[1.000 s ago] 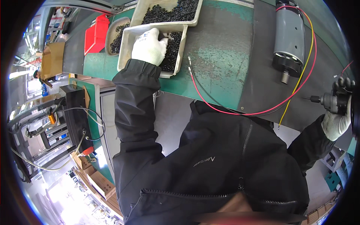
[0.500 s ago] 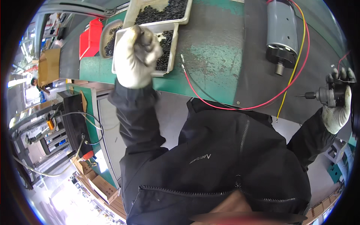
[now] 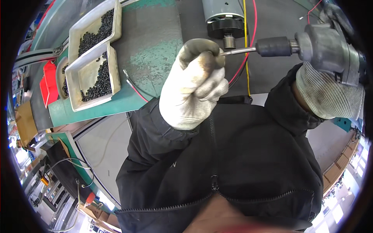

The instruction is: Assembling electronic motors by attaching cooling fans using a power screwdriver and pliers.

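My left hand (image 3: 194,83), in a soiled white glove, is raised in front of my chest with its fingers pinched together at the tip of a screwdriver bit; whatever small part it pinches is hidden. My right hand (image 3: 330,89), also gloved, grips a grey power screwdriver (image 3: 322,44) that points left, its bit touching my left fingertips. A grey electric motor (image 3: 223,15) with a black end and threaded shaft lies on the green workbench (image 3: 155,50) just beyond both hands. Red and yellow wires (image 3: 248,46) run from the motor toward me.
Two white trays of small black screws (image 3: 95,66) sit at the bench's left, with a red bin (image 3: 48,83) and a small round dish beside them. A loose red wire (image 3: 134,87) lies near the bench edge. Below left are a floor, cables and cardboard boxes.
My left hand has left the screw tray and come up to my chest. My right hand has swung the screwdriver in from the far right until its bit meets my left fingertips.
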A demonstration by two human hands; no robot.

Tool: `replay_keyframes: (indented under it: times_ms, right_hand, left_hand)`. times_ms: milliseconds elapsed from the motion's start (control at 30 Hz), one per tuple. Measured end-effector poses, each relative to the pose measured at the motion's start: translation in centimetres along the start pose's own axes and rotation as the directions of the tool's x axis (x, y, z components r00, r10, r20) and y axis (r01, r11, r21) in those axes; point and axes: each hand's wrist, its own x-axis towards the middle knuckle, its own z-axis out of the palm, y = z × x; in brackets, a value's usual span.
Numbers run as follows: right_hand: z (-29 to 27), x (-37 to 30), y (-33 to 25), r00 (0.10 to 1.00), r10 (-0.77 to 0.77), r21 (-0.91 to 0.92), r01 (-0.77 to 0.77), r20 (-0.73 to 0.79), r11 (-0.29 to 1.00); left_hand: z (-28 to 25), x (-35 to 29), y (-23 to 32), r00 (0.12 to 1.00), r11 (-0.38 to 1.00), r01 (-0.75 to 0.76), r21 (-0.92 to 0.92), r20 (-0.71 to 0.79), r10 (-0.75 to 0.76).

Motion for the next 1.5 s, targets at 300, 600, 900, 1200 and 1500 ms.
replay_keyframes:
  times_ms: [300,600,900,1200,1500]
  right_hand:
    - [0.2,0.0,1.0,0.996,-0.075,-0.121,0.07,-0.041,0.99]
    - [0.2,0.3,2.5,0.991,-0.106,-0.225,0.085,-0.082,0.971]
    - [-0.3,0.5,2.4,0.977,-0.149,-0.357,0.086,-0.151,0.93]
    - [-3.0,1.6,1.5,0.979,0.173,-0.235,-0.144,0.104,0.961]
    - [-1.1,0.8,4.6,0.987,-0.063,-0.392,0.0,-0.147,0.92]
  left_hand:
    - [0.8,0.5,-0.5,0.985,0.941,-0.101,0.324,-0.1,0.14]
    - [0.6,0.7,0.0,0.957,0.787,-0.067,0.614,-0.184,0.226]
    - [0.2,1.9,-0.4,0.891,0.9,0.436,-0.019,-0.136,-0.434]
    - [-2.2,4.2,-2.5,0.857,0.963,0.27,0.017,-0.461,-0.232]
    - [-0.7,4.4,-2.3,0.81,0.721,0.398,0.567,-0.586,0.014]
